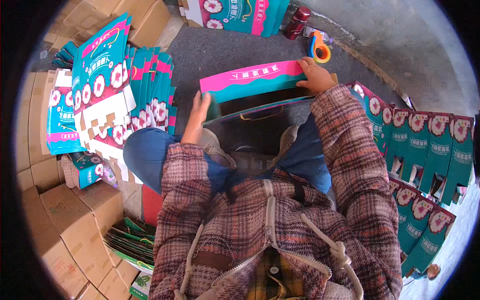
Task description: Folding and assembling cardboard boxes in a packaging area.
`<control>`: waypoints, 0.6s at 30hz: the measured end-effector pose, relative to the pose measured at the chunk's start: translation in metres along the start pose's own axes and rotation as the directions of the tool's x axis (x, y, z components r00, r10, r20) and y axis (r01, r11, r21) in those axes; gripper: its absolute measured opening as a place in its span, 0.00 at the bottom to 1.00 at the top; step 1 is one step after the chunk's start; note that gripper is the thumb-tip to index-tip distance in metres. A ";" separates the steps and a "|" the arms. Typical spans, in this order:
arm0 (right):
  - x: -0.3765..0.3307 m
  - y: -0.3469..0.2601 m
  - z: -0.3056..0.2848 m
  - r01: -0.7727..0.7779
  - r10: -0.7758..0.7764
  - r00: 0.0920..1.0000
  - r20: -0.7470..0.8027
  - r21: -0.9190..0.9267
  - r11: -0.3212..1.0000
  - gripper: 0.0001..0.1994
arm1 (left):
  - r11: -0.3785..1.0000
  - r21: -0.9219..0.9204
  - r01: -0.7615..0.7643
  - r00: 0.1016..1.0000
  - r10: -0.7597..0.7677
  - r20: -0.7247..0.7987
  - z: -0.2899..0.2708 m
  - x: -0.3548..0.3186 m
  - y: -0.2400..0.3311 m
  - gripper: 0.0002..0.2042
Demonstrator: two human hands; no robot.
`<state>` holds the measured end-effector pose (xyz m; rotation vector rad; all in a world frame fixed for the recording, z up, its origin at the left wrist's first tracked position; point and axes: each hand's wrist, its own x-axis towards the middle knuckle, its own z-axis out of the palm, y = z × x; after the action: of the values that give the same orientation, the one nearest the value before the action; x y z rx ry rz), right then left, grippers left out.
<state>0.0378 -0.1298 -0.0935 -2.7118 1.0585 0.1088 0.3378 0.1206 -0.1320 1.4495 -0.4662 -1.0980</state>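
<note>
Holding a teal and pink gift box [252,82] between the knees, the person sits over a dark floor in the head view, both arms in a plaid jacket. The left hand [197,114] lies flat against the box's near left end, fingers straight and together, pressing rather than pinching. The right hand [316,76] rests on the box's far right corner with fingers curled over the edge (thumb hidden, so how tightly it clasps cannot be told). To the left leans a stack of flat box blanks [120,95] in the same colours, beside brown cartons [80,220]. On the right stand rows of folded boxes [430,145]. Beyond the box lie an orange tape dispenser [320,47] and a dark red bottle [297,22].
</note>
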 end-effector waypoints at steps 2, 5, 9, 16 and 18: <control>0.009 -0.016 -0.001 0.077 -0.077 0.996 -0.036 -0.016 0.997 0.36 | 0.893 0.434 -0.117 0.989 0.064 0.134 -0.040 0.017 -0.038 0.38; -0.002 -0.035 -0.023 -0.126 0.109 0.985 -0.135 -0.125 0.984 0.31 | 0.857 0.503 -0.111 0.994 0.086 0.073 -0.054 0.024 -0.060 0.38; -0.016 -0.003 -0.029 -0.225 0.256 0.925 -0.280 0.139 0.964 0.30 | 0.880 0.444 -0.167 0.978 0.089 0.190 -0.055 0.039 -0.062 0.35; -0.042 -0.022 -0.009 0.138 -0.244 0.946 0.213 0.415 0.899 0.44 | 0.833 0.521 -0.187 0.982 0.139 0.129 -0.062 0.038 -0.069 0.34; -0.040 -0.011 -0.011 0.208 -0.293 0.933 0.210 0.351 0.913 0.46 | 0.833 0.515 -0.202 0.979 0.152 0.139 -0.044 0.027 -0.056 0.31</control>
<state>0.0154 -0.0975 -0.0751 -2.4247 0.5847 0.2170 0.3702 0.1351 -0.1998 1.7903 -1.0129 -0.9247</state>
